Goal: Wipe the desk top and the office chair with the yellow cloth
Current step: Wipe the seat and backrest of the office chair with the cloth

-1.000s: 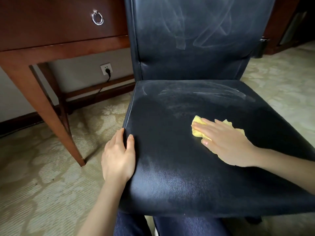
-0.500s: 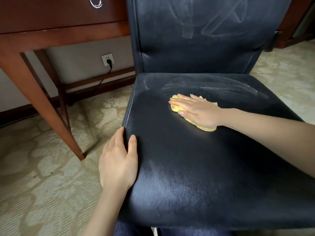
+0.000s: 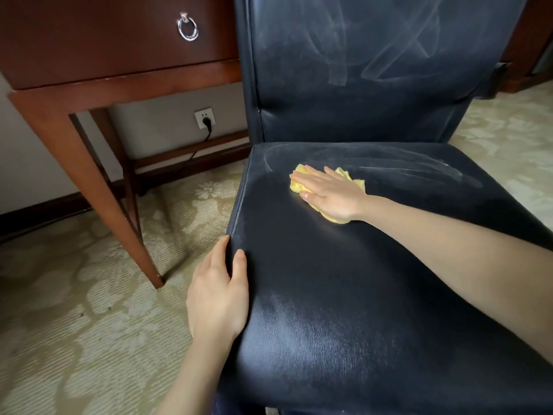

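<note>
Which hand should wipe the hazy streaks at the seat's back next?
Right hand: it presses the yellow cloth on the chair seat beside those streaks; the left hand rests on the seat's edge.

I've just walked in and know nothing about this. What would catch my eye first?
The yellow cloth stands out, pressed flat under the right hand toward the back of the dark chair seat. The left hand rests on the seat's left edge. Pale wipe streaks curve across the backrest.
</note>
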`<state>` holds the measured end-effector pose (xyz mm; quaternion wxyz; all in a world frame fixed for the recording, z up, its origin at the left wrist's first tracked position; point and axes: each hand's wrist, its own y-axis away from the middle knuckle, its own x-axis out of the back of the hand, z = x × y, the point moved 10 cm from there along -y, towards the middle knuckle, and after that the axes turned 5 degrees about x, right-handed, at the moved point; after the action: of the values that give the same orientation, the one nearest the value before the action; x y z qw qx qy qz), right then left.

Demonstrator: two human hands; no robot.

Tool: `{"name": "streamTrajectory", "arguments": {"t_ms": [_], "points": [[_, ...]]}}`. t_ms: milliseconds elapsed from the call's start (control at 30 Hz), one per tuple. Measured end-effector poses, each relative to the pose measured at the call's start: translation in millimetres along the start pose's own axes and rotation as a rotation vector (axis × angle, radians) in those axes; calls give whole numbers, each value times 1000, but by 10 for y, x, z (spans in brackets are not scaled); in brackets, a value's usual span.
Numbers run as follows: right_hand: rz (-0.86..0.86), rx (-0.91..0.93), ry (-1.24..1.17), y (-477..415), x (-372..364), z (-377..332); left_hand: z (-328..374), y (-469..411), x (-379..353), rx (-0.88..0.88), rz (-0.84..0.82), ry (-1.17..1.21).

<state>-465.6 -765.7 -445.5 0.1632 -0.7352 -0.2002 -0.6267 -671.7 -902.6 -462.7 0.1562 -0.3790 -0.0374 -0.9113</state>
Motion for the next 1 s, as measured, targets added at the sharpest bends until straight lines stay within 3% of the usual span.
{"name": "streamTrajectory", "arguments": {"t_ms": [533,1000], "points": [[-141,419,52,1419,-147,-1059,54,108,46,28,10,10],[-62,283,-11,-147,-62,-666,76,115,34,-29,26,-12]]}}
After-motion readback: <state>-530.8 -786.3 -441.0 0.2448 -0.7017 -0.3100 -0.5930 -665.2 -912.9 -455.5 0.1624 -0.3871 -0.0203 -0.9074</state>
